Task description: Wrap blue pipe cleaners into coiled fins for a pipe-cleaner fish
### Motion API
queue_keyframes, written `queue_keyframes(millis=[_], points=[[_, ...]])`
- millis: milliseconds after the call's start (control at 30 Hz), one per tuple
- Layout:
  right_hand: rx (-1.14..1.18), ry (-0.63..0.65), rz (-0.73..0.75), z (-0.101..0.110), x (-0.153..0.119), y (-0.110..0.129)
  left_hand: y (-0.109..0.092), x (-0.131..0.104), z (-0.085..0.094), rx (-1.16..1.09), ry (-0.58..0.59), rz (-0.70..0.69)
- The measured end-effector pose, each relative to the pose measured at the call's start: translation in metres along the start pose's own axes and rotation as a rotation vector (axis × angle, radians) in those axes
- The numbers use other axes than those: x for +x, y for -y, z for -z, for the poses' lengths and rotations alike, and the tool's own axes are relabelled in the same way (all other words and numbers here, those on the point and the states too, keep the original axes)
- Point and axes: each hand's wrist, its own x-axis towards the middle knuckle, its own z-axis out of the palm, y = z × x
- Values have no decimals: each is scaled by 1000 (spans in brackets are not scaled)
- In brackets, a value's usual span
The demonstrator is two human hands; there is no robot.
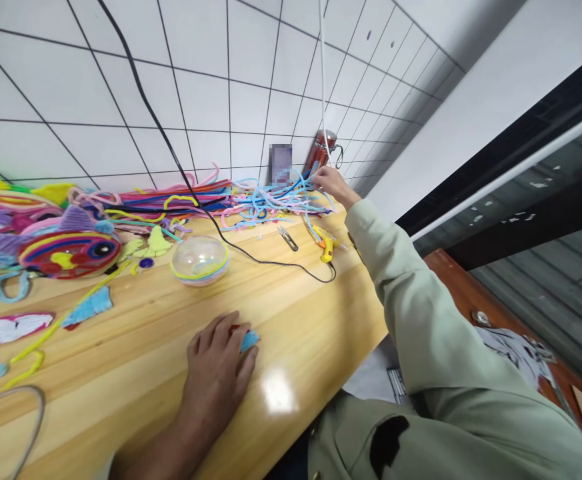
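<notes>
My left hand (pixel 221 363) rests on the wooden table with its fingers curled over a small blue and red piece (pixel 249 341), which is mostly hidden under them. At the far right end of the pipe cleaner pile (pixel 271 200), my right hand (pixel 327 180) has its fingers pinched at light blue pipe cleaners. In front of that hand lie a yellow glue gun (pixel 326 245) and small black snips (pixel 287 239). A clear bowl (pixel 200 259) with yellow, pink and blue bands round its rim stands beyond my left hand.
A colourful fish (pixel 73 252) made of pipe cleaners lies at the left, near a blue piece (pixel 89 307) and a white and pink piece (pixel 11 328). A red flask (pixel 319 153) leans by the tiled wall. A black cable (pixel 265 262) crosses the table (pixel 161 340).
</notes>
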Motion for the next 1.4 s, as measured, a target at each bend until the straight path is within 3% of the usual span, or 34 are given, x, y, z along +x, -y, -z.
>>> queue_keyframes(millis=[167,433,700,933,1067,1233,1400], points=[[65,-41,-38,-5,-2,2,-5,2,2,13,-9,9],[-72,-167,16,2,4,5,-8,-1,-1,-4,21,61],[-305,-347,195,22,-6,13,6,-3,-2,18,45,-13],[-373,-321,318,31,-23,18,-1,1,4,41,20,-9],[-409,-353,352,43,-28,22,-8,4,7,42,-3,7],[-304,-521,504,62,-29,34,-7,4,4,40,-15,0],[-306,-575,529,86,-23,34,-3,3,1,52,-23,-16]])
